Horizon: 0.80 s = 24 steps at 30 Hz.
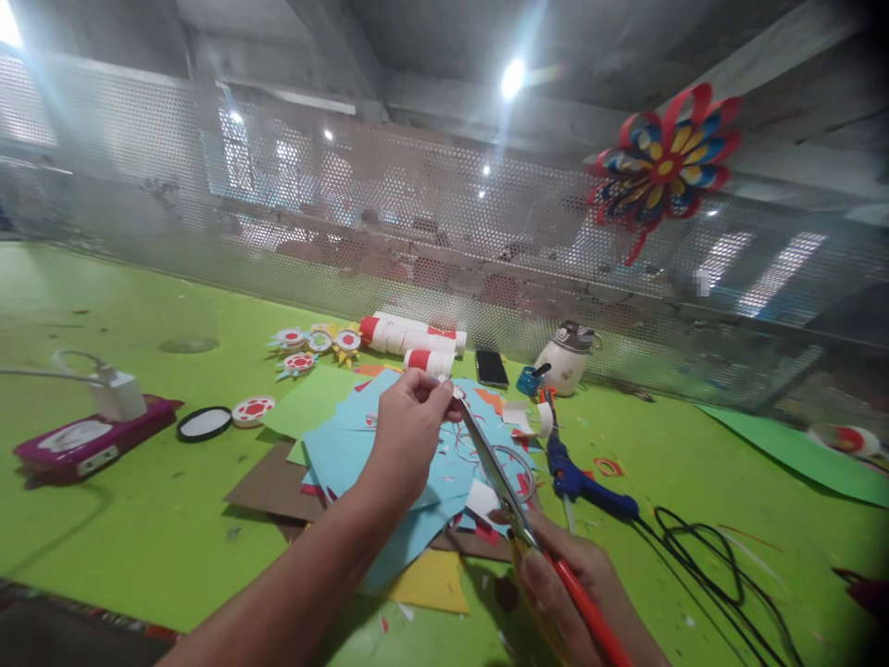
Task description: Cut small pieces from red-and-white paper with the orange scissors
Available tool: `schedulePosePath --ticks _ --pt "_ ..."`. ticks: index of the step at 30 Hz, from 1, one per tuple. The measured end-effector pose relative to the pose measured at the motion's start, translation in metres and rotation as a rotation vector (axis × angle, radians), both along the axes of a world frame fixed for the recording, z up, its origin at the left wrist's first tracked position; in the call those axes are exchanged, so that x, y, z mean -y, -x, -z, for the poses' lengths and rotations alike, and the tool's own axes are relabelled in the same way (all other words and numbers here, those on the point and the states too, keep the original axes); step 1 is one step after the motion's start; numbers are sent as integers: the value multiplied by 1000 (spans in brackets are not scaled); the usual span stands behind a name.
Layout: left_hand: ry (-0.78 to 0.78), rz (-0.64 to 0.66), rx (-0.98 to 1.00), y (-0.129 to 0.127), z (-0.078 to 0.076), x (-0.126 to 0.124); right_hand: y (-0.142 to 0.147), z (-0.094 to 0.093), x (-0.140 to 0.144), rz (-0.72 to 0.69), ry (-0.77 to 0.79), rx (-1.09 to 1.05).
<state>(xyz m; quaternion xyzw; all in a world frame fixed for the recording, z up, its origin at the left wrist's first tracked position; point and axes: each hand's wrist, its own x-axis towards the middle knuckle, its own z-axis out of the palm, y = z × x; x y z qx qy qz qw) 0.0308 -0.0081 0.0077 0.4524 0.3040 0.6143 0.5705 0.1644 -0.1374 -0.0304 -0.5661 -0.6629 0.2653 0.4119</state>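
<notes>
My left hand [408, 431] pinches a small white and red piece of paper [457, 393] over the pile. My right hand [580, 565] is wrapped round the handles of a pair of scissors [501, 477], one of them red. The tips of the long metal blades reach up to the paper beside my left fingertips; whether they touch it I cannot tell. Beneath both hands lie light blue paper sheets [340, 454] strewn with scraps and thin ring-shaped cut-offs [518, 471]. A yellow sheet [431, 582] and brown card [274, 486] stick out under them.
A blue glue gun [583, 484] with a black cord lies at right. Behind are paper cups [417, 335], a phone [492, 368], a blue jar [530, 380] and a pale jug [566, 359]. Paper flowers [298, 363] and a purple power strip [97, 440] are leftward. A paper flower [665, 169] hangs above.
</notes>
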Motion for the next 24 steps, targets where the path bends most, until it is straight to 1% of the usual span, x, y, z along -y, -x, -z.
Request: schedulePosePath --ticks 8,15,24 --pt "1 6 1 -1 1 0 -3 0 -1 -34 -27 5" --pt "-8 5 -19 -1 2 0 -3 -1 0 -14 -19 24" --pt "-10 14 16 -1 1 1 1 1 0 -17 -23 -65"
